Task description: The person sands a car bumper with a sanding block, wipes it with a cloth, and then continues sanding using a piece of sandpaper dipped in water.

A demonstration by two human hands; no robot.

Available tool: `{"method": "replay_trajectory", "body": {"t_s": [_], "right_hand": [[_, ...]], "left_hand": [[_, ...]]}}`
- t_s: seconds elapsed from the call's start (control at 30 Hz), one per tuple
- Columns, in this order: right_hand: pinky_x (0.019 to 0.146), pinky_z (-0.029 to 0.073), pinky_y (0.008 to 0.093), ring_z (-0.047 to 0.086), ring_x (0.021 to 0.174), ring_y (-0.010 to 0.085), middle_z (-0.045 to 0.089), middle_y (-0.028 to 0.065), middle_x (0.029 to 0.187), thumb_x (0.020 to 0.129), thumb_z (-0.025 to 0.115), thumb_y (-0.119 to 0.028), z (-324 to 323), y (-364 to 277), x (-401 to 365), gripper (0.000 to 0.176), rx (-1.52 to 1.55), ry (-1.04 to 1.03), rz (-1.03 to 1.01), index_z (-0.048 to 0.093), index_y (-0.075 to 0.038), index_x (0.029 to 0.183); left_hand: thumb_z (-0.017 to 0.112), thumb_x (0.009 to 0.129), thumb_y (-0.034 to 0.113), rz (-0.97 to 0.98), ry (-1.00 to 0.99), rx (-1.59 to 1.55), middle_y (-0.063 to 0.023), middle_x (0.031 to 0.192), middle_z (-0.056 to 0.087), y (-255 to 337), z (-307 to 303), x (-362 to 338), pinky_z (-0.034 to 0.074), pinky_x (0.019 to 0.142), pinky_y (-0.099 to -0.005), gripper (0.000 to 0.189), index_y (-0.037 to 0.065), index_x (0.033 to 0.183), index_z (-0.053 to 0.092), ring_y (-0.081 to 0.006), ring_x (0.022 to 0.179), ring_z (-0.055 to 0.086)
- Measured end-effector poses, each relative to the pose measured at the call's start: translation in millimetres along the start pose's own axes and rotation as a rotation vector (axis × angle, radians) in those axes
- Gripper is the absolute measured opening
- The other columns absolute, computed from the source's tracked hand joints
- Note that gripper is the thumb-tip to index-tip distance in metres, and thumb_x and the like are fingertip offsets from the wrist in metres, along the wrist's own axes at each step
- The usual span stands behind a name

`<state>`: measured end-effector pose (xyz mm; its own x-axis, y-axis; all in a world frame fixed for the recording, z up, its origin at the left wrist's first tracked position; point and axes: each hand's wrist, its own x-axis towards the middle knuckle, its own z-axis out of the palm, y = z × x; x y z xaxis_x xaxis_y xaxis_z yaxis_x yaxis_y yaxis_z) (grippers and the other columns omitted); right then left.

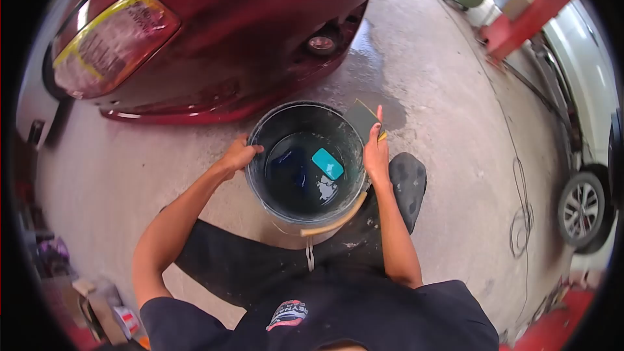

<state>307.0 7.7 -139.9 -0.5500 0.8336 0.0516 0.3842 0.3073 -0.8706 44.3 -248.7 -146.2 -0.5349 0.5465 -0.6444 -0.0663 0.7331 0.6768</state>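
A black bucket point(260, 203) with water in it stands between my legs. My left hand point(240, 155) grips its rim on the left side, thumb over the edge. In the water are a turquoise block point(327, 164) and a dark blue item point(290, 168) whose kind I cannot make out. My right hand point(376, 151) is by the right side of the rim, closed on a dark grey sheet of sandpaper point(364, 119) with a yellowish edge. The bucket's pale handle point(335, 216) hangs down on the side near me.
Ahead is a dark red car bumper point(240, 45) with a fog light point(321, 44) and a headlight point(117, 42) covered by paper and yellow tape. Wet floor point(374, 84) lies beside it. At right are a cable point(520, 214), a car wheel point(582, 211) and a red stand point(520, 23).
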Motion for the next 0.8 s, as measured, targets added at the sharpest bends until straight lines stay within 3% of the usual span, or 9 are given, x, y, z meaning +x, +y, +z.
{"method": "replay_trajectory", "body": {"t_s": [0.07, 0.17, 0.3, 0.5, 0.53, 0.63, 0.7, 0.77, 0.8], "right_hand": [[0.112, 0.043, 0.0448, 0.055, 0.138, 0.0489, 0.056, 0.0282, 0.154, 0.118, 0.019, -0.048, -0.7, 17.3, -9.7, 0.058, -0.007, -0.083, 0.197, 0.019, -0.029, 0.172], [0.111, 0.043, 0.0468, 0.055, 0.136, 0.0501, 0.058, 0.0289, 0.151, 0.117, 0.019, -0.048, 15.3, 33.1, -34.3, 0.057, 0.05, -0.027, 0.371, 0.02, -0.031, 0.172], [0.108, 0.045, 0.0495, 0.055, 0.134, 0.0528, 0.061, 0.0315, 0.145, 0.116, 0.02, -0.051, 40.1, -3.1, -72.7, 0.057, -0.042, 0.145, 0.17, 0.019, -0.036, 0.171], [0.098, 0.049, 0.0549, 0.065, 0.116, 0.0542, 0.071, 0.032, 0.123, 0.116, 0.023, -0.048, 99.7, -69.2, -120.4, 0.056, -0.151, 0.03, 0.381, 0.019, -0.036, 0.171], [0.095, 0.048, 0.0571, 0.067, 0.108, 0.0539, 0.072, 0.0318, 0.117, 0.116, 0.022, -0.046, 111.5, -73.3, -126.9, 0.056, -0.126, 0.047, 0.314, 0.018, -0.037, 0.171], [0.097, 0.049, 0.0494, 0.068, 0.107, 0.0449, 0.07, 0.0328, 0.117, 0.117, 0.023, -0.05, 147.6, -82.9, -137.7, 0.053, -0.204, 0.009, 0.227, 0.022, -0.043, 0.17], [0.103, 0.048, 0.0522, 0.065, 0.114, 0.0511, 0.068, 0.0352, 0.123, 0.117, 0.023, -0.047, 165.9, -105.3, -150.9, 0.054, -0.176, -0.138, 0.32, 0.02, -0.042, 0.17], [0.104, 0.047, 0.0557, 0.062, 0.118, 0.0554, 0.067, 0.0361, 0.123, 0.116, 0.024, -0.043, 194.2, -123.2, -170.0, 0.055, -0.256, -0.199, 0.241, 0.019, -0.039, 0.171], [0.111, 0.045, 0.0554, 0.056, 0.124, 0.0586, 0.06, 0.0385, 0.134, 0.116, 0.025, -0.043, 204.4, -131.7, -179.5, 0.055, -0.206, -0.237, 0.225, 0.021, -0.038, 0.17]], "left_hand": [[0.065, 0.099, 0.021, 0.072, -0.062, -0.125, -0.0218, 0.127, 0.068, -3.8, 0.7, -3.8, 0.061, 0.083, -0.0493, 0.061, 0.001, 0.152, 0.04, -0.0313, 0.107, 0.072], [0.065, 0.1, 0.019, 0.118, -0.2, -0.189, -0.0229, 0.137, 0.062, -18.0, -13.9, 1.7, 0.061, 0.09, -0.0524, 0.068, 0.002, 0.156, 0.031, -0.0343, 0.114, 0.07], [0.06, 0.103, 0.017, 0.094, -0.269, -0.162, -0.0261, 0.15, 0.054, -29.2, -26.3, -25.3, 0.056, 0.105, -0.0578, 0.067, 0.002, 0.16, 0.028, -0.0393, 0.132, 0.061], [0.06, 0.106, 0.029, 0.164, -0.338, -0.146, -0.0262, 0.151, 0.053, -68.7, -100.0, -36.5, 0.052, 0.107, -0.0591, 0.067, -0.001, 0.158, 0.032, -0.0401, 0.133, 0.06], [0.061, 0.105, 0.033, 0.16, -0.333, -0.108, -0.0263, 0.152, 0.052, -79.3, -113.8, -39.2, 0.051, 0.108, -0.0591, 0.068, -0.001, 0.158, 0.033, -0.04, 0.135, 0.059], [0.064, 0.103, 0.047, 0.161, -0.285, -0.081, -0.0255, 0.154, 0.051, -102.5, -147.5, -57.4, 0.046, 0.11, -0.0583, 0.08, -0.001, 0.159, 0.034, -0.0396, 0.142, 0.052], [0.065, 0.101, 0.05, 0.124, -0.257, -0.069, -0.0252, 0.158, 0.048, -124.3, -177.2, -63.5, 0.046, 0.111, -0.0579, 0.088, -0.001, 0.163, 0.03, -0.0392, 0.145, 0.049], [0.065, 0.104, 0.04, 0.17, -0.073, -0.098, -0.022, 0.13, 0.068, -151.5, -204.3, -71.4, 0.062, 0.08, -0.0434, 0.062, -0.005, 0.145, 0.048, -0.0305, 0.109, 0.073], [0.064, 0.104, 0.045, 0.155, -0.067, -0.122, -0.0212, 0.132, 0.067, -159.2, -218.7, -78.4, 0.06, 0.08, -0.0404, 0.071, -0.007, 0.149, 0.046, -0.0276, 0.108, 0.072]]}}
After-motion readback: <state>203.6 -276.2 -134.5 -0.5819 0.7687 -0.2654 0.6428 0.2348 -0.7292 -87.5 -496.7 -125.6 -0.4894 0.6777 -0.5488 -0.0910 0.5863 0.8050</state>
